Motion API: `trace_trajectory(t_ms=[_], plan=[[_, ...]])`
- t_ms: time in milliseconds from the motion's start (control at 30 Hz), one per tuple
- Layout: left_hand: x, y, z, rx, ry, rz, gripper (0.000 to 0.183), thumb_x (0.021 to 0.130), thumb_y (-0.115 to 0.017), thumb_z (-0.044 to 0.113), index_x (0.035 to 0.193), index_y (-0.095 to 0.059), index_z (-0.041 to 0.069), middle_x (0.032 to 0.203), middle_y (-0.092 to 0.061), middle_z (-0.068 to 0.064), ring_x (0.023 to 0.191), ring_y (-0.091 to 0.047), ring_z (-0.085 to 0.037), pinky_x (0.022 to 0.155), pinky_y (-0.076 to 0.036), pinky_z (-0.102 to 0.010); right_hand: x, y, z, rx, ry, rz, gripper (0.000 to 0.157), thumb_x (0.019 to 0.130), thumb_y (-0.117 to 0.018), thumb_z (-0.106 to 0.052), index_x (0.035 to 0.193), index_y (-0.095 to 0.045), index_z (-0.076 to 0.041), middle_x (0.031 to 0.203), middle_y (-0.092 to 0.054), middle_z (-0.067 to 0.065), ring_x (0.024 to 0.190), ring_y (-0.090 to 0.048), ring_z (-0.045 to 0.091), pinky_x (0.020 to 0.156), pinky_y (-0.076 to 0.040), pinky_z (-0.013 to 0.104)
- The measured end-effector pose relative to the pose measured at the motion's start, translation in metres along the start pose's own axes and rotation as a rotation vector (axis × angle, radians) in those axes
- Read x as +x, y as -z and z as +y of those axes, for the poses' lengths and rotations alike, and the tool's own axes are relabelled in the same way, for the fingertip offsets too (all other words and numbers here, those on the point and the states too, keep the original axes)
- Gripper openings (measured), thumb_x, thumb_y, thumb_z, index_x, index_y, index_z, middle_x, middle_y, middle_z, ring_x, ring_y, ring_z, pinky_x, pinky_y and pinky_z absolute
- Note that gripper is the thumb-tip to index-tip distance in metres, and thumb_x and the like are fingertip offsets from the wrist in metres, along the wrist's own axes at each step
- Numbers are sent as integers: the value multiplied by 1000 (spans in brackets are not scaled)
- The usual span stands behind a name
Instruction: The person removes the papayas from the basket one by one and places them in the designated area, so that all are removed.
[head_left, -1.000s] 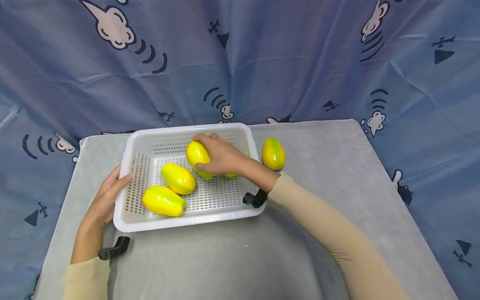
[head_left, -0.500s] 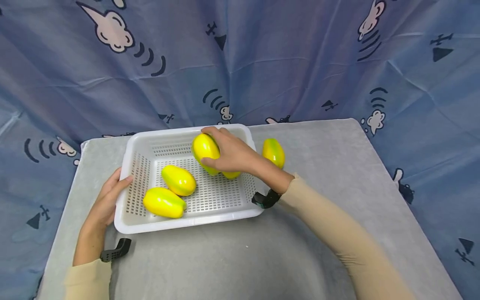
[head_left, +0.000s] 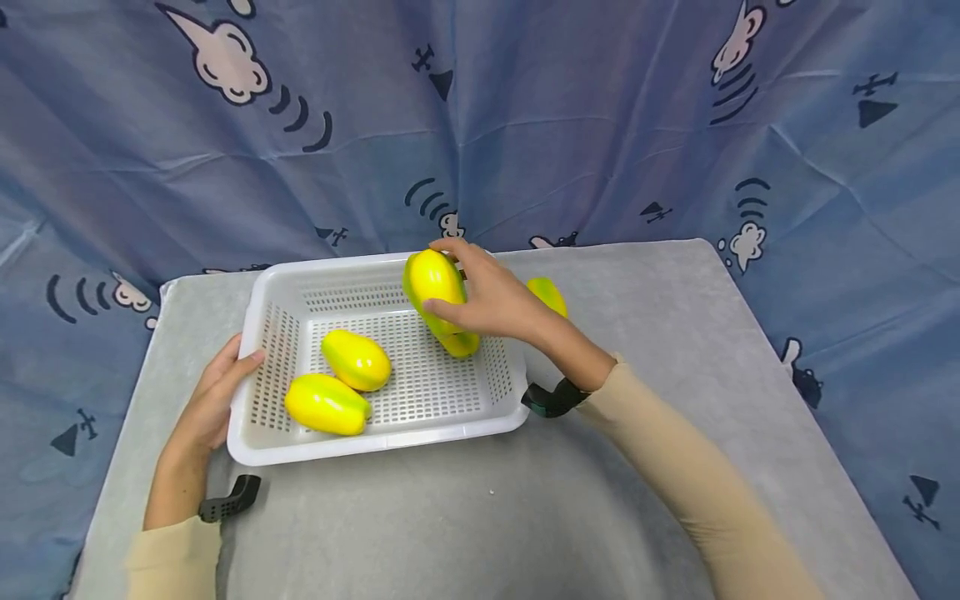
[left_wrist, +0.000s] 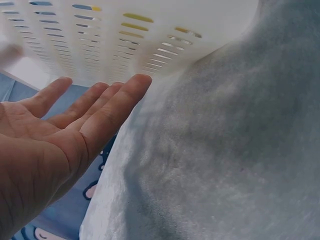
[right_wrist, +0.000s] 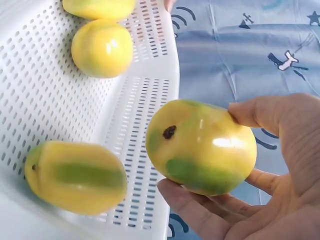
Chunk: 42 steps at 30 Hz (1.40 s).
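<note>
My right hand (head_left: pixel 498 300) grips a glossy yellow-green papaya (head_left: pixel 433 279) above the back right part of a white perforated basket (head_left: pixel 420 442). Thumb and fingers lie on opposite sides of it in the right wrist view, where a dark stem spot shows on the held papaya (right_wrist: pixel 205 145). Below it, a second papaya (head_left: pixel 461 344) lies in the basket, partly hidden. Two more papayas, one (head_left: pixel 356 360) behind the other (head_left: pixel 326 404), lie at the basket's left. My left hand (head_left: pixel 213 396) holds the basket's left side, thumb over the rim, fingers (left_wrist: pixel 112 112) straight along the outer wall.
Another papaya (head_left: pixel 547 296) stands outside, right of the basket, partly hidden behind my right wrist. A grey cloth (head_left: pixel 420 533) covers the table. Behind hangs a blue patterned curtain (head_left: pixel 525 125). Each wrist wears a black camera mount (head_left: pixel 555 400).
My right hand has lifted the papaya and carried it right and back, toward the basket's rear right corner. My left hand and the basket have stayed in place.
</note>
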<state>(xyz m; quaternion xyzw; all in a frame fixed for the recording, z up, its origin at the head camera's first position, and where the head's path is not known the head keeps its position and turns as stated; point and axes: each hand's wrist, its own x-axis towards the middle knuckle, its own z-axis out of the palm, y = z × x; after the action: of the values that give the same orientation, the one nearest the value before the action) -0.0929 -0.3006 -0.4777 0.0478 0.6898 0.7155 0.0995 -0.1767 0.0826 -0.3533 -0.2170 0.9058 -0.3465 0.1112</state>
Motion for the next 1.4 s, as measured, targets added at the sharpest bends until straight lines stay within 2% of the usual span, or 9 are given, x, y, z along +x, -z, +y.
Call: trace_trajectory(t_ms=[167,400,667,833,1200,1400], plan=[[1,0,1,-8,9,0,62,114,-45,25,170,-18,13,143,-50,5,117,-69,-4,85,-65,-30,-8,7,11,29,-28,51,80,95,-77,-33,162,-36,-19,163,-45,8,138,-55,31,113,-53,53],[3,0,1,-11,12,-6,62,114,-44,25,169,-19,13,141,-53,6,117,-69,-4,85,-65,-30,-23,18,36,81,-26,150,78,95,-79,-30,160,-39,-15,156,-50,11,135,-58,35,115,-51,56],[1,2,3,-2,17,0,62,114,-44,25,170,-18,13,141,-53,7,116,-70,-4,83,-65,-31,-35,22,57,109,-66,227,79,95,-78,-26,162,-38,-13,157,-49,15,134,-58,42,112,-53,60],[1,2,3,7,15,6,63,114,-44,25,170,-17,13,142,-51,6,116,-70,-4,84,-65,-31,-39,26,68,109,-83,285,78,96,-77,-26,162,-38,-12,156,-48,18,136,-56,42,114,-51,60],[-1,0,2,-9,25,-1,63,114,-44,25,170,-16,12,142,-52,6,117,-70,-5,85,-65,-32,-50,42,103,126,-225,320,78,100,-71,-34,165,-32,-16,162,-43,19,144,-48,42,120,-44,61],[-1,1,2,-16,23,-6,63,115,-43,24,170,-16,12,142,-51,6,117,-70,-5,84,-65,-32,-58,50,124,153,-297,320,76,101,-70,-39,164,-32,-19,164,-42,18,144,-48,43,119,-45,63]])
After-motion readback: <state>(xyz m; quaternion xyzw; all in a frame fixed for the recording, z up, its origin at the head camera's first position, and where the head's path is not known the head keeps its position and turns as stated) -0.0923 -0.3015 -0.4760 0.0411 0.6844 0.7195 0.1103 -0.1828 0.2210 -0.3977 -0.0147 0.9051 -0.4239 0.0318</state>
